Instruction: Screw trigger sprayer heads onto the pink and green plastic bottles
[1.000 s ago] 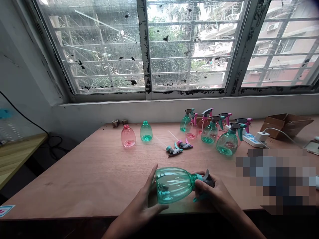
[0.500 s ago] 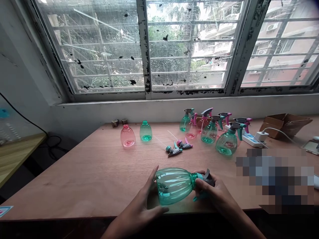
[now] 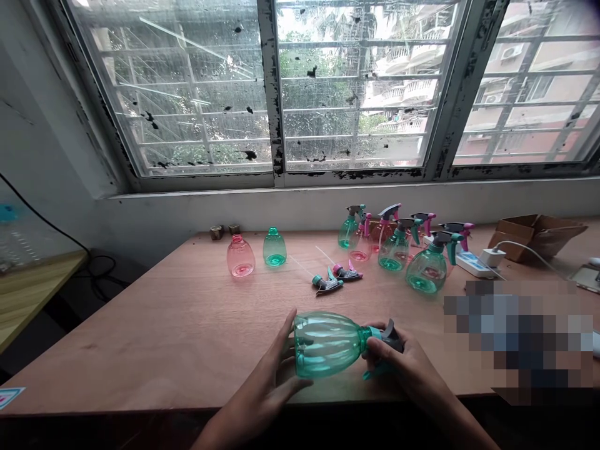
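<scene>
A clear green spray bottle (image 3: 328,345) lies sideways in the air above the table's near edge, its base to the left and its trigger head (image 3: 390,337) to the right. My left hand (image 3: 267,375) cups the base, fingers behind it and thumb along the lower side. My right hand (image 3: 403,359) is closed around the neck and the black and teal trigger head, hiding part of it. Beyond the bottle, two loose spray heads with thin tubes, one teal (image 3: 327,285) and one pink (image 3: 347,272), lie on the table.
A pink bottle (image 3: 240,257) and a green bottle (image 3: 274,249), both without heads, stand at the back left. Several bottles with spray heads (image 3: 427,272) are grouped at the back right, near a power strip (image 3: 475,264) and a cardboard box (image 3: 534,237). A blurred patch covers the right side.
The bottle's base has risen slightly and the bottle has turned a little, lying more level. My left hand's fingers and thumb have shifted on the base; my right hand has barely moved.
</scene>
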Demonstrator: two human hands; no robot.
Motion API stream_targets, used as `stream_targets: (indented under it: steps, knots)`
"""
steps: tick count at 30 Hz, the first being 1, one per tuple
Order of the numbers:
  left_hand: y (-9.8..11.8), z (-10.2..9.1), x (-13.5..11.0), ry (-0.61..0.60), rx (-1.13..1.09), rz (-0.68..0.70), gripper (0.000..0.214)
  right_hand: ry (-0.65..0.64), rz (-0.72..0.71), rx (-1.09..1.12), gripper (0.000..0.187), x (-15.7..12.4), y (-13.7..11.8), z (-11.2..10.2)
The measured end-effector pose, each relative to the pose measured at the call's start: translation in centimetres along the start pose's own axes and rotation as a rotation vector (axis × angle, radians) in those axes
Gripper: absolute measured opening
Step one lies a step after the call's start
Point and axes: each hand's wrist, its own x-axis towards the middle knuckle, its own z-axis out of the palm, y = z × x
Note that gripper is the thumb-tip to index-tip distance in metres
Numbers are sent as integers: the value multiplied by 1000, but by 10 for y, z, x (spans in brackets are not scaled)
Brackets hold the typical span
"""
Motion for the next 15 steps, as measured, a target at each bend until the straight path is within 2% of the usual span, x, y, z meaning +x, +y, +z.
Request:
stream_targets:
  steps: [3,7,15]
  knots:
    - [-3,0,-1,-3,-38,32,87,1,6,15,36,0,1,-1]
    - [-2,-4,-1,-23,16,-6,104,13,7,8,40,1,3,-2]
    - [-3,-1,0,9,3,7,94,5,14,-12,41,1,3,-1]
